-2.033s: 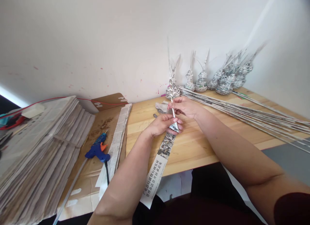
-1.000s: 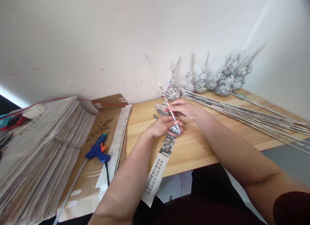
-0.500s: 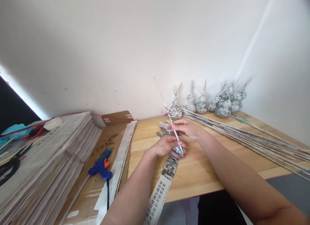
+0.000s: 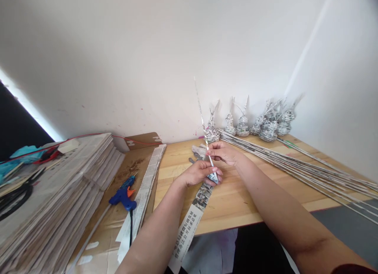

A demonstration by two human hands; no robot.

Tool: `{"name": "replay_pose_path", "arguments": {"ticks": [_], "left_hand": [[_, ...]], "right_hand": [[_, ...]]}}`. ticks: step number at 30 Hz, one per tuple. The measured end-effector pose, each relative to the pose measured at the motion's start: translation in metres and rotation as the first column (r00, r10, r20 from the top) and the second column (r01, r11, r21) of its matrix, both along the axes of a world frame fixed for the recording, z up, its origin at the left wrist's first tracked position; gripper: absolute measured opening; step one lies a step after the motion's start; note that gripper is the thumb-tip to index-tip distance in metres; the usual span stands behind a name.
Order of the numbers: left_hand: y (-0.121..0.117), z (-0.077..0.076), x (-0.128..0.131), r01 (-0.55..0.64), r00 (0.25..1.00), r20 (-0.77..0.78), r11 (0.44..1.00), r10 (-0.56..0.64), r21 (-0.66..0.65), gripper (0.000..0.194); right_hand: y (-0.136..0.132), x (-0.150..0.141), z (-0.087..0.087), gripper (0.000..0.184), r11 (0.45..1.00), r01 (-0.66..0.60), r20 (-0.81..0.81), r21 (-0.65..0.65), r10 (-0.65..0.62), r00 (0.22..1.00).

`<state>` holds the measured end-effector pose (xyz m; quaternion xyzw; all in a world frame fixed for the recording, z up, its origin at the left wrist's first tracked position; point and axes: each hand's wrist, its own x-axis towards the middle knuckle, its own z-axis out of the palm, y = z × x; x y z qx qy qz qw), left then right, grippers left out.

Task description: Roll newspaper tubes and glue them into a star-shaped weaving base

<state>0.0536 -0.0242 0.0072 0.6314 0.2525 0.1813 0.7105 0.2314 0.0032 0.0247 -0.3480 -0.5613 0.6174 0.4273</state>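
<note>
A thin rolled newspaper tube (image 4: pixel 199 108) stands tilted up and slightly left between my hands. Around its lower end, where a newspaper strip (image 4: pixel 189 223) wraps on, my left hand (image 4: pixel 203 173) is closed, thumb pressed against the paper. My right hand (image 4: pixel 221 152) pinches the tube a little higher, between thumb and fingertips. From under my left hand the printed strip runs down toward me, past the table's front edge. Just behind my hands a grey cloth-like item (image 4: pixel 198 151) lies on the table, partly hidden.
A blue glue gun (image 4: pixel 125 198) lies on cardboard at the left, beside a tall newspaper stack (image 4: pixel 97 179) and cut paper strips (image 4: pixel 149 187). Several woven paper figures (image 4: pixel 242 126) stand along the wall. A bundle of long paper tubes (image 4: pixel 283 163) stretches across the wooden table (image 4: pixel 236 203) at right.
The tube stands more upright, its tip shifted up and right in view. Both hands keep hold, and the camera view has shifted slightly.
</note>
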Motion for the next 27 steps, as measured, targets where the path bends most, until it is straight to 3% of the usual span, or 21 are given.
{"name": "replay_pose_path", "arguments": {"ticks": [3, 5, 6, 9, 11, 14, 17, 21, 24, 26, 27], "left_hand": [[-0.006, 0.015, 0.0, -0.053, 0.998, -0.015, 0.998, 0.054, 0.027, 0.052], [-0.01, 0.028, -0.003, -0.099, 0.995, -0.003, 0.994, 0.099, 0.049, 0.049], [-0.013, 0.035, -0.005, -0.116, 0.993, 0.006, 0.991, 0.116, 0.068, 0.048], [-0.023, 0.047, -0.014, -0.172, 0.985, 0.007, 0.978, 0.172, 0.121, 0.044], [-0.033, 0.049, -0.023, -0.227, 0.974, 0.003, 0.965, 0.229, 0.128, 0.042], [-0.048, 0.046, -0.034, -0.34, 0.94, 0.013, 0.937, 0.34, 0.078, 0.041], [-0.062, 0.042, -0.044, -0.431, 0.902, 0.009, 0.902, 0.431, 0.032, 0.043], [-0.078, 0.043, -0.052, -0.519, 0.854, 0.015, 0.855, 0.519, 0.002, 0.046], [-0.091, 0.047, -0.057, -0.545, 0.838, 0.034, 0.838, 0.545, 0.001, 0.046], [-0.099, 0.05, -0.06, -0.54, 0.841, 0.044, 0.842, 0.539, 0.014, 0.046], [-0.103, 0.05, -0.062, -0.534, 0.845, 0.044, 0.845, 0.533, 0.021, 0.046]], "right_hand": [[0.004, -0.002, -0.004, 0.042, 0.993, 0.11, -0.02, 0.044, -0.109, 0.994], [0.008, -0.004, -0.01, 0.045, 0.968, 0.19, 0.103, 0.162, -0.208, 0.973], [0.009, -0.006, -0.013, 0.042, 0.953, 0.168, 0.222, 0.253, -0.226, 0.948], [0.012, -0.013, -0.022, 0.026, 0.864, -0.095, 0.603, 0.495, -0.262, 0.753], [0.012, -0.017, -0.027, 0.025, 0.807, -0.177, 0.699, 0.563, -0.35, 0.623], [0.013, -0.023, -0.03, 0.033, 0.792, -0.078, 0.713, 0.605, -0.496, 0.496], [0.014, -0.023, -0.031, 0.045, 0.791, 0.014, 0.718, 0.611, -0.562, 0.41], [0.014, -0.019, -0.034, 0.052, 0.798, 0.071, 0.715, 0.599, -0.572, 0.402], [0.011, -0.018, -0.034, 0.036, 0.721, 0.099, 0.581, 0.686, -0.625, 0.521], [0.005, -0.022, -0.029, 0.031, 0.655, 0.197, 0.446, 0.73, -0.674, 0.588], [0.0, -0.026, -0.024, 0.031, 0.647, 0.249, 0.392, 0.721, -0.677, 0.623]]}}
